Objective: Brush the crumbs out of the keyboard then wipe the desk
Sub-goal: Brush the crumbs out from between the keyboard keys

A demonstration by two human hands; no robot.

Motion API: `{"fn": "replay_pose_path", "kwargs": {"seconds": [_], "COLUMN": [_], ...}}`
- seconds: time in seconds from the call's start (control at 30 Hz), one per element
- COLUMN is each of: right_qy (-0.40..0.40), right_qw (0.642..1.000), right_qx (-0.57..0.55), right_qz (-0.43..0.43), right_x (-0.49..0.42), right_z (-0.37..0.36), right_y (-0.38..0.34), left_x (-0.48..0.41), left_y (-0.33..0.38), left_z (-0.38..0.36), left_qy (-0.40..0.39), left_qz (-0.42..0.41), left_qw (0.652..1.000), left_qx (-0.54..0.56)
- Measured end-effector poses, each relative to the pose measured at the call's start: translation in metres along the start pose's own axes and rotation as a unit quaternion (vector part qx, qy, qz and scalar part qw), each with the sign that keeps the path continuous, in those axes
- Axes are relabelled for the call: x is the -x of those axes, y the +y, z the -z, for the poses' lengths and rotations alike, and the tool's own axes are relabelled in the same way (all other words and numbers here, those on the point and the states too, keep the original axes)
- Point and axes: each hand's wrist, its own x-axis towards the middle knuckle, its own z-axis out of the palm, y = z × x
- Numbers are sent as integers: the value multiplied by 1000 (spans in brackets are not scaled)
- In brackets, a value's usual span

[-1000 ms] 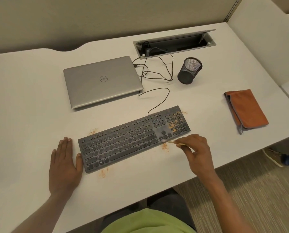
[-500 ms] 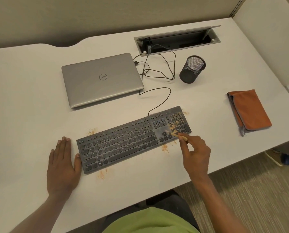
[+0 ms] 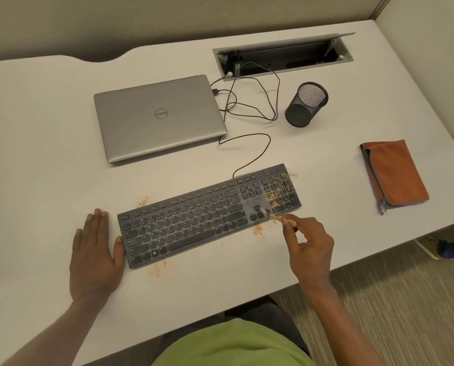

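Note:
A dark grey keyboard [image 3: 194,217] lies slanted on the white desk [image 3: 48,159], with orange crumbs [image 3: 277,192] across its number pad. My right hand [image 3: 309,249] pinches a small wooden-handled brush [image 3: 278,218], its bristles touching the arrow keys near the keyboard's front right. My left hand [image 3: 95,256] lies flat on the desk, thumb against the keyboard's left end. More crumbs sit on the desk in front of the keyboard [image 3: 257,230], near its front left [image 3: 158,269] and behind it [image 3: 142,201]. A folded orange cloth [image 3: 395,171] lies at the right.
A closed silver laptop [image 3: 158,117] sits behind the keyboard, with black cables [image 3: 252,107] running to an open cable hatch [image 3: 284,58]. A black mesh pen cup [image 3: 306,104] stands beside them. The desk's front edge runs close by my right hand.
My right hand swept the brush up onto the number pad, then drew it back toward the keyboard's front edge by the arrow keys. My left hand stayed flat beside the keyboard.

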Motion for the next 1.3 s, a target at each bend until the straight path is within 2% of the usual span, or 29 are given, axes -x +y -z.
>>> {"fn": "replay_pose_path", "kwargs": {"seconds": [0.23, 0.43, 0.7, 0.9, 1.1, 1.3], "right_qy": [29, -12, -14, -53, 10, -21], "right_qw": [1000, 1000, 1000, 998, 1000, 1000], "right_qx": [-3, 5, -18, 42, -18, -13], "right_qz": [-3, -21, -10, 2, -4, -4], "right_x": [-7, -10, -36, -38, -60, -71], "right_z": [2, 0, -5, 3, -5, -19], "right_y": [-7, -5, -15, -5, -14, 0], "left_x": [-1, 0, 0, -1, -1, -1], "left_y": [-1, -3, -2, -4, -2, -3], "left_z": [1, -1, -1, -2, -2, -1], "left_qy": [0, -3, 10, 17, 23, 16], "left_qz": [-2, -7, -10, -16, -10, -9], "left_qw": [1000, 1000, 1000, 1000, 1000, 1000], "left_qx": [5, 6, 8, 3, 9, 6]}}
